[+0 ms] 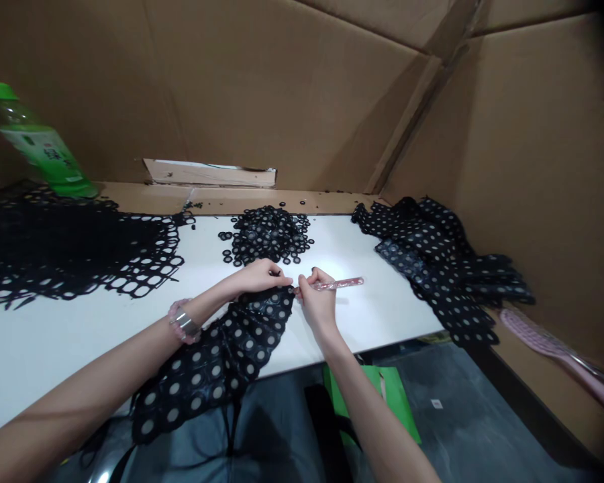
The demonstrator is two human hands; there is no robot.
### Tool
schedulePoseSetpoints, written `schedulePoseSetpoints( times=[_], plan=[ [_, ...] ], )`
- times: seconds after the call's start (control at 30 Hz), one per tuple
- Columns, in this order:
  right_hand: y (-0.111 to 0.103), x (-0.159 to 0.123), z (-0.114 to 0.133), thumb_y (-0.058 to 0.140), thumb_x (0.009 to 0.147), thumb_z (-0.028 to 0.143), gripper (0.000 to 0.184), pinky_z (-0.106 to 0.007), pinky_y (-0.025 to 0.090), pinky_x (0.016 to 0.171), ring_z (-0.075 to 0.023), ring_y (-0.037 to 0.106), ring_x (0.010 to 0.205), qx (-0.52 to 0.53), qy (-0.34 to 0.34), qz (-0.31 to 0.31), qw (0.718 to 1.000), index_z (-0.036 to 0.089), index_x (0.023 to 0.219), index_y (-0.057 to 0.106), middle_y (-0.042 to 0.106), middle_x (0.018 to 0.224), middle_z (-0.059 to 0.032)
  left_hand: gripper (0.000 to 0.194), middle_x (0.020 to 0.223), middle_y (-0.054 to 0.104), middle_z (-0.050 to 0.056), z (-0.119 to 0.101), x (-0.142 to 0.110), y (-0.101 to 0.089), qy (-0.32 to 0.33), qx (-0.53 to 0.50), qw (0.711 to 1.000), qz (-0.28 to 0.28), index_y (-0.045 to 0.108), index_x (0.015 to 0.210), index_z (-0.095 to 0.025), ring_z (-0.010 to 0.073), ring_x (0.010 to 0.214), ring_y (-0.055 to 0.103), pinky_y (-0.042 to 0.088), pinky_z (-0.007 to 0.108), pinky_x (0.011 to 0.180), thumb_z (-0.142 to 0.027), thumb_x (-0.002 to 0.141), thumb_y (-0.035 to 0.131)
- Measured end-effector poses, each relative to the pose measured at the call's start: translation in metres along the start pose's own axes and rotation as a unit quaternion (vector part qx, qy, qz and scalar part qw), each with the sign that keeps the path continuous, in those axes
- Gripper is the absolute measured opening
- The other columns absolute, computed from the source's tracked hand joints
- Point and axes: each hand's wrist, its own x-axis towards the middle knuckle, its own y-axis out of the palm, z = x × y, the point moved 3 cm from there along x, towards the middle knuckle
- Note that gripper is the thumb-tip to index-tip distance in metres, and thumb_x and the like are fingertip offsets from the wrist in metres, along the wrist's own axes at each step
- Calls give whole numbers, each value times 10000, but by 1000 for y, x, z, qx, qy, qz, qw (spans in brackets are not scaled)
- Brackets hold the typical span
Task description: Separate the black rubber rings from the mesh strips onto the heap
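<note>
- Your left hand has its fingers closed on the upper corner of a black dotted sheet; exactly how they grip is hard to tell.
- Your right hand holds a slim pink stick pen-fashion, fingers narrow around it, its working end at the same corner, close to your left fingertips.
- The sheet slants from that corner down over the front edge of the white worktop. Rows of pale dots cover most of it, so much of this piece looks unworked.
- Just beyond your hands, a heap of small black rings lies loose, some scattered around it; these look like finished pieces.
- To your left, a pile of black netting full of open holes looks like spent leftovers.
- To your right, more dotted sheets lie bunched, apparently waiting; by that stock, you seem partway through, with plenty left.
- At the far left, a green bottle leans in view. Its label carries dark characters, too small and blurred to read; no brand is legible.
</note>
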Motion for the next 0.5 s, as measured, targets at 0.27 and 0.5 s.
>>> schedulePoseSetpoints(
  times=[0.27,0.5],
  plan=[
    [-16,-29,24,505,809,369,203,-213,397,456,-109,497,462,-44,-14,27,999,216,707,420,480,535,55,217,634,663,-5,-9,18,-4,52,4,992,113,695,674,-145,114,598,526,362,175,546,-342,658,605],
    [-29,-35,34,470,844,202,106,-236,452,620,-123,548,636,-210,-219,202,931,195,756,530,550,713,-16,143,694,694,4,-8,26,-6,57,14,992,111,709,694,-156,130,668,571,389,172,604,-240,644,604]
  ],
)
